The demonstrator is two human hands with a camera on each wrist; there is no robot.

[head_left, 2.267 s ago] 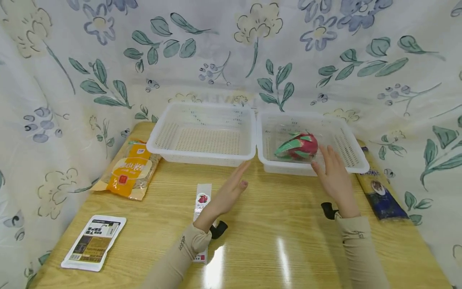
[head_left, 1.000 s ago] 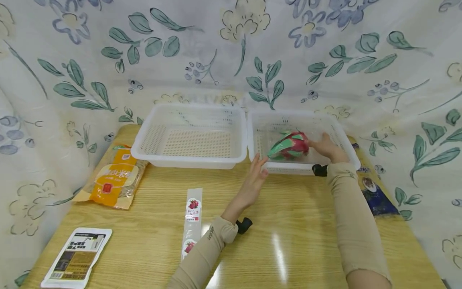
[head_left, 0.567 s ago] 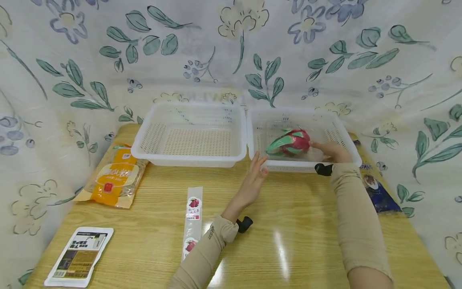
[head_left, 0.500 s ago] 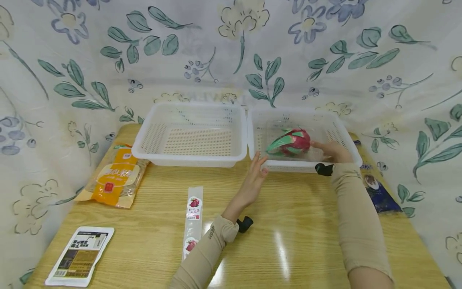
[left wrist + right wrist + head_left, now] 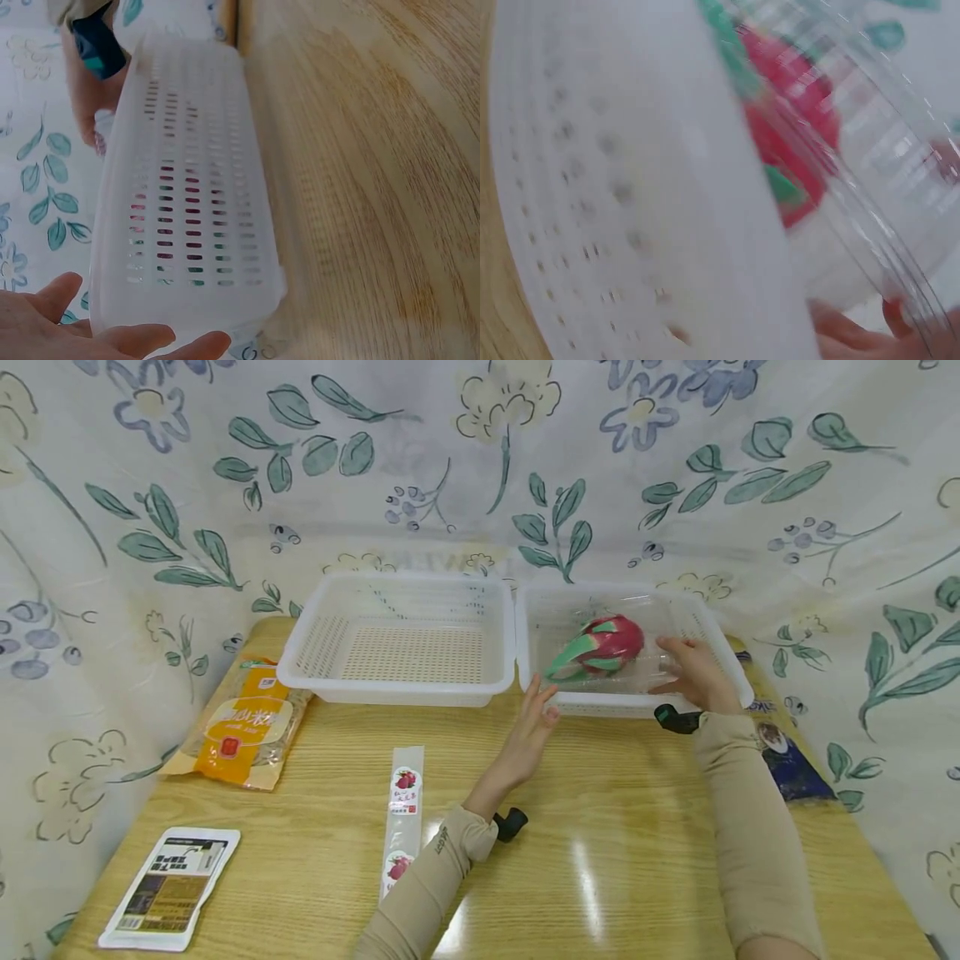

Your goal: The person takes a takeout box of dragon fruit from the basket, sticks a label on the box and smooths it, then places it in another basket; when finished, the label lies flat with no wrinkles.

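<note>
On the desk [image 5: 600, 827], the right white basket [image 5: 716, 635] holds a clear plastic box [image 5: 645, 664] with a dragon fruit [image 5: 600, 646] inside. The right hand [image 5: 693, 672] grips the box's right end, fingers curled on it. The left hand [image 5: 531, 731] is flat, fingertips at the basket's front left corner. Since half a second ago the box has risen and tilted slightly; the left hand has not moved.
</note>
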